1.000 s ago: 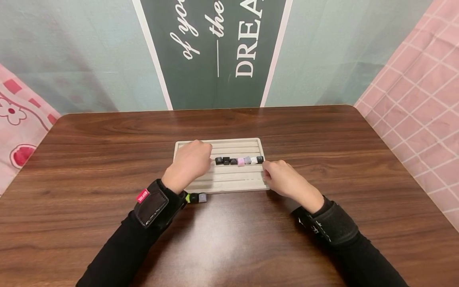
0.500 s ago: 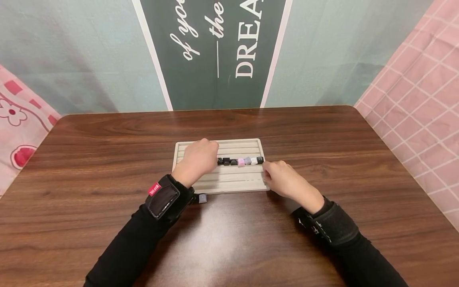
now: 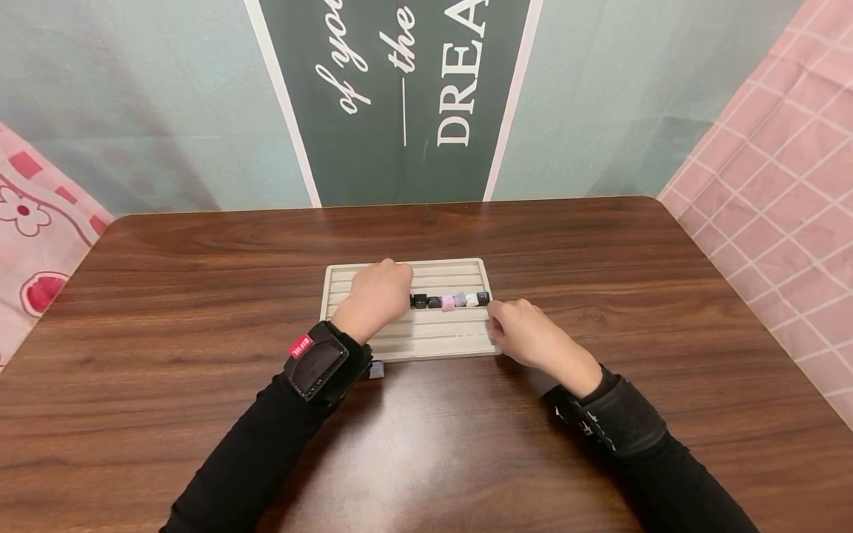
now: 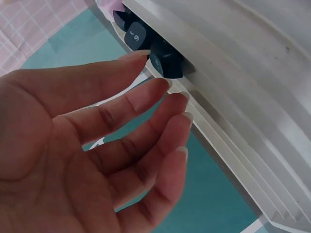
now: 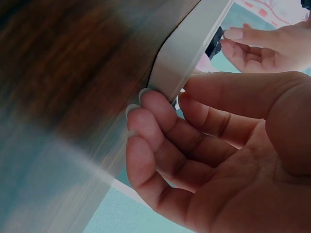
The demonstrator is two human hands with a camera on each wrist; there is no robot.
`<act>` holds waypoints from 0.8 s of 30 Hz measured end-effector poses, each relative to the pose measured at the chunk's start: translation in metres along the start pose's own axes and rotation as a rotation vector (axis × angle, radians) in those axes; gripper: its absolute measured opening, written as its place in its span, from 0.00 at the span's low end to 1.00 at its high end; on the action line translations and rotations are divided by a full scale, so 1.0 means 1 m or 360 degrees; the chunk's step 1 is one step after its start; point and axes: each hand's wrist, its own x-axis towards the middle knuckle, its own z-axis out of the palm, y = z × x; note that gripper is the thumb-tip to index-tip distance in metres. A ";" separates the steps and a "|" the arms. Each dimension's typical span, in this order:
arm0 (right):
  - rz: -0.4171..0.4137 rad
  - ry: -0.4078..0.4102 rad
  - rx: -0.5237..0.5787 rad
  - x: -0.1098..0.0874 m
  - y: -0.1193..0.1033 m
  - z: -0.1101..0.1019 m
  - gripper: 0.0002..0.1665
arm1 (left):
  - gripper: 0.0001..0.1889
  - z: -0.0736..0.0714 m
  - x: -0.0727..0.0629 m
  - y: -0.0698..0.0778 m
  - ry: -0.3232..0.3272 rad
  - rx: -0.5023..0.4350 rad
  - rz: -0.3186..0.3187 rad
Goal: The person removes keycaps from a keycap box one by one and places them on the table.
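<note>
A pale grooved tray (image 3: 440,337) lies on the table, with a row of keycaps in black, pink, grey and white along one groove. At the row's left end my left hand (image 3: 376,296) pinches a black keycap (image 4: 166,62), thumb and index fingertips at its sides. Beside it in the left wrist view is a dark keycap (image 4: 137,36) with a white mark. My right hand (image 3: 529,333) holds the tray's right end, thumb near the rim and fingers curled against the side wall (image 5: 177,63). A pink keycap (image 3: 448,303) sits mid-row.
On the brown wooden table (image 3: 426,444), a grey keycap (image 3: 377,369) lies just in front of the tray, partly beside my left wrist strap (image 3: 320,363). Behind the table hangs a green and blue cloth backdrop (image 3: 406,170).
My left hand has slid right along the tray and now covers the row's left end. Its strap now hides the green keycap in front of the tray. The right hand stays put.
</note>
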 end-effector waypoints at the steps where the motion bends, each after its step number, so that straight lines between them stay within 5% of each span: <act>1: 0.0001 0.0002 0.0000 0.000 0.000 0.000 0.13 | 0.07 0.000 0.001 0.000 -0.0005 0.0003 0.0000; 24: -0.0015 -0.0010 -0.0002 0.000 0.001 0.001 0.13 | 0.09 0.006 0.006 0.002 -0.0019 0.0060 -0.0004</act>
